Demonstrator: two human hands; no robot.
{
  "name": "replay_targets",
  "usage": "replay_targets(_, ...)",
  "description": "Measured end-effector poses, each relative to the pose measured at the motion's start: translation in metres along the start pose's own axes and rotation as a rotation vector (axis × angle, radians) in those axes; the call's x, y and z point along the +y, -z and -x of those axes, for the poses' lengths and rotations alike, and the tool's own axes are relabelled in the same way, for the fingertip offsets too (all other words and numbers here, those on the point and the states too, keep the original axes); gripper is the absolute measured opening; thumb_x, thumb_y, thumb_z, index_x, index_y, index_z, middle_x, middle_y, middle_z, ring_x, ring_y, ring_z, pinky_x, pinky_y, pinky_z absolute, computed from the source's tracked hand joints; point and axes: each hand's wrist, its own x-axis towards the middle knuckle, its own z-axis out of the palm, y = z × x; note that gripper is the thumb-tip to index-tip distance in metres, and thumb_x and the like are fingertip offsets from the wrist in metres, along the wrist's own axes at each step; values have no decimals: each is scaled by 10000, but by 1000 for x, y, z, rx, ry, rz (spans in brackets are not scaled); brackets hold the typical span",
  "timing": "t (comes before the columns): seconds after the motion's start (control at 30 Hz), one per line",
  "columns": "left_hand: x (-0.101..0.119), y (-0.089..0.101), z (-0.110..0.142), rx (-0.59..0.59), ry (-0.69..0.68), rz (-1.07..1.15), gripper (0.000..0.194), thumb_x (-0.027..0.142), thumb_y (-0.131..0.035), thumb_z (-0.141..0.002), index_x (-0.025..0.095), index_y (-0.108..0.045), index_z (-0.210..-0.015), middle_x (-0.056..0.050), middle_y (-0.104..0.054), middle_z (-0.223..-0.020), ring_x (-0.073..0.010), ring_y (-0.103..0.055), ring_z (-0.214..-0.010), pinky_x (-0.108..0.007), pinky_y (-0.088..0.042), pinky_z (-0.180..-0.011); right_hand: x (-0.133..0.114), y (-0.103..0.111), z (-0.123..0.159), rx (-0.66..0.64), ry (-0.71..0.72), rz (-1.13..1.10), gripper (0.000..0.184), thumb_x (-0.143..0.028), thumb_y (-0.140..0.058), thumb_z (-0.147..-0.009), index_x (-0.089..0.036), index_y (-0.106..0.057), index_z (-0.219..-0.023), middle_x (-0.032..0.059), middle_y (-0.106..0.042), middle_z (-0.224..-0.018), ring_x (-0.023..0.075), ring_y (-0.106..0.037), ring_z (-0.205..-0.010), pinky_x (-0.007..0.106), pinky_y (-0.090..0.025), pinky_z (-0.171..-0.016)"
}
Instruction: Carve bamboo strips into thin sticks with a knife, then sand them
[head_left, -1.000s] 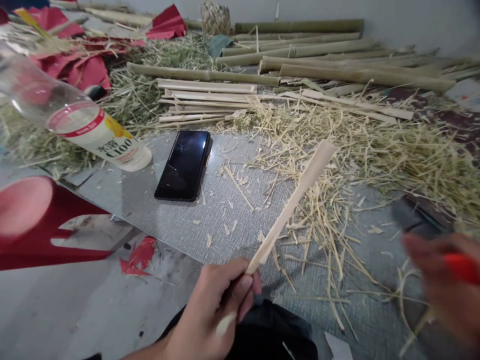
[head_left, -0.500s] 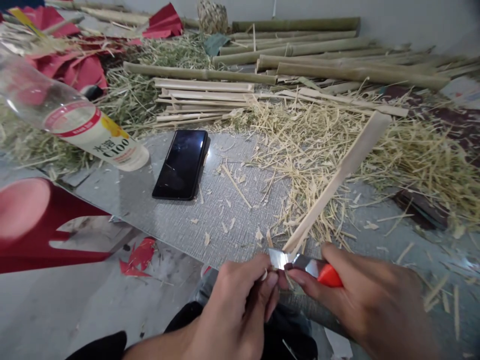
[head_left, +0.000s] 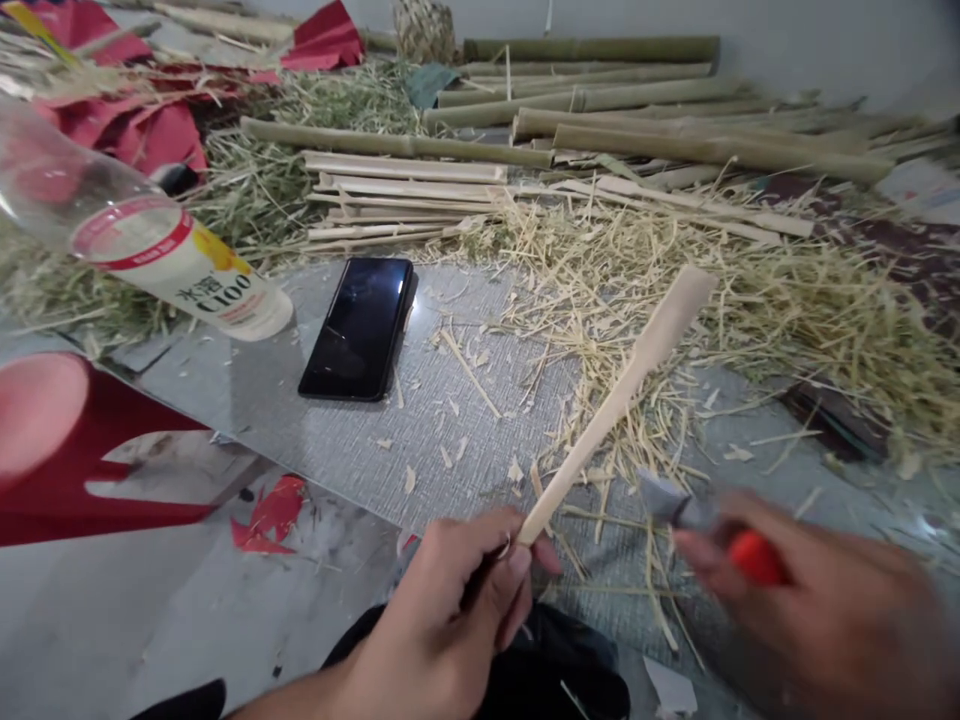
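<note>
My left hand [head_left: 450, 610] is closed round the thin end of a pale bamboo strip [head_left: 622, 385] that points up and to the right, widening towards its far tip. To its right my right hand [head_left: 832, 610], blurred by motion, grips a knife with a red handle [head_left: 754, 557]; the knife's short blade [head_left: 664, 500] is just right of the strip and apart from it. Pale bamboo shavings [head_left: 652, 330] lie under and beyond both hands.
A black phone [head_left: 358, 325] lies on the grey mat [head_left: 352, 440]. A plastic bottle [head_left: 142, 245] sits at the left, a red stool [head_left: 82, 450] below it. Split bamboo slats [head_left: 405, 195] and whole green poles [head_left: 675, 110] are stacked at the back, with red paper [head_left: 127, 130] at the far left.
The knife blade was against the strip's base beside my left fingers; now my right hand has swept it away to the right. The strip's tip has dropped and swung left.
</note>
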Motion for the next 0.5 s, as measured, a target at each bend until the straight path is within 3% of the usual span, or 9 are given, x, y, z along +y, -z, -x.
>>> replay_targets(0.1, 5, -5, -6, 12, -24, 56, 252, 298, -348, -1053, 178, -539, -940, 69, -418, -603, -64, -351, -505, -162, -298, -475, -26, -14, 0, 2, 122, -38, 529, -631, -413, -970, -212, -505, -662, -53, -484, -460, 83, -457, -354, 245, -313, -397)
replay_targets(0.2, 6, -8, -7, 7, -91, 37, 281, 290, -356, -1058, 189, -479, -826, 64, -427, -608, -54, -357, -505, -153, -295, -470, -39, -21, -6, 42, 136, -25, 530, -630, -408, -970, -225, -457, -632, -57, -440, -427, 97, -427, -316, 277, -260, -367)
replay_targets(0.33, 5, -10, -6, 51, -183, -108, 304, 228, -361, -1045, 201, -413, -746, 68, -423, -555, -54, -357, -462, -169, -302, -469, -39, -20, -13, 11, 131, 26, 548, -636, -378, -978, -223, -476, -631, -48, -449, -439, 100, -429, -323, 285, -246, -381)
replay_targets(0.5, 4, -9, -6, 69, -169, -233, 271, 236, -337, -1039, 202, -457, -798, 52, -441, -572, -84, -345, -483, -200, -323, -488, -29, -17, -14, 79, 201, 248, 553, -670, -409, -950, -228, -496, -629, -32, -408, -455, 124, -397, -385, 301, -223, -453)
